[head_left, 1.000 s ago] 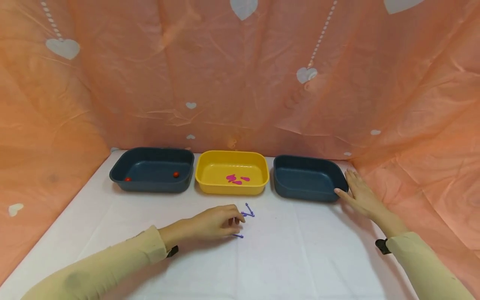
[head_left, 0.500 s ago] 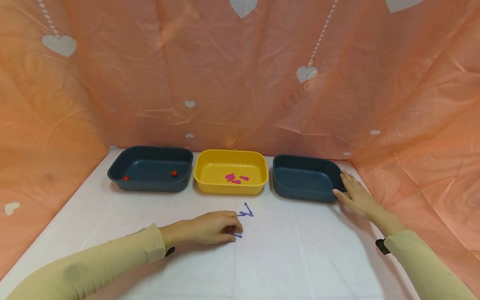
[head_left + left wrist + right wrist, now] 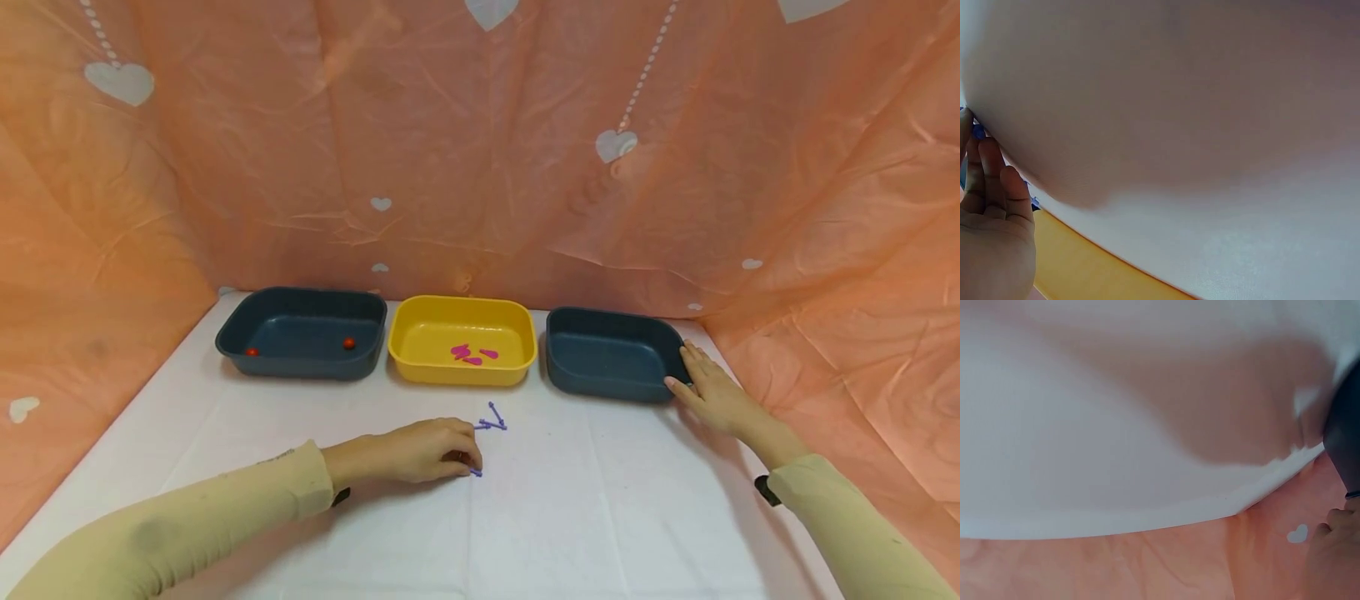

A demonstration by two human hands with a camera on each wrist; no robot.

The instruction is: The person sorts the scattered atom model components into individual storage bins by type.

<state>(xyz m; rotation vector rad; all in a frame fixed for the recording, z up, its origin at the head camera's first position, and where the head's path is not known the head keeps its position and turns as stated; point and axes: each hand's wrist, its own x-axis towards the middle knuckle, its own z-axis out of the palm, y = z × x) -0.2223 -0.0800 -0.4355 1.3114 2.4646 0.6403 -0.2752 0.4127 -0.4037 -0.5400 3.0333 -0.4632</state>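
My left hand (image 3: 429,450) is low over the white table, pinching a small purple stick with knobbed ends (image 3: 476,472) between thumb and fingertips. Most of that stick is hidden by the fingers; in the left wrist view a bit of the purple stick (image 3: 979,131) shows between them. Just beyond the hand, several more purple sticks (image 3: 493,425) lie in a loose cluster. My right hand (image 3: 718,402) rests against the right end of the right dark blue bin (image 3: 611,390), fingers extended along its rim and thumb at the front corner. In the right wrist view only part of this hand shows.
A yellow bin (image 3: 461,375) with several pink pieces (image 3: 465,353) stands at the back middle. Left of it is another dark blue bin (image 3: 300,367) with two red balls (image 3: 348,342). An orange curtain (image 3: 480,167) hangs behind and at both sides.
My left hand has come down onto the nearest purple stick, and thumb and fingers have closed on it. My right hand has stayed at the right bin.
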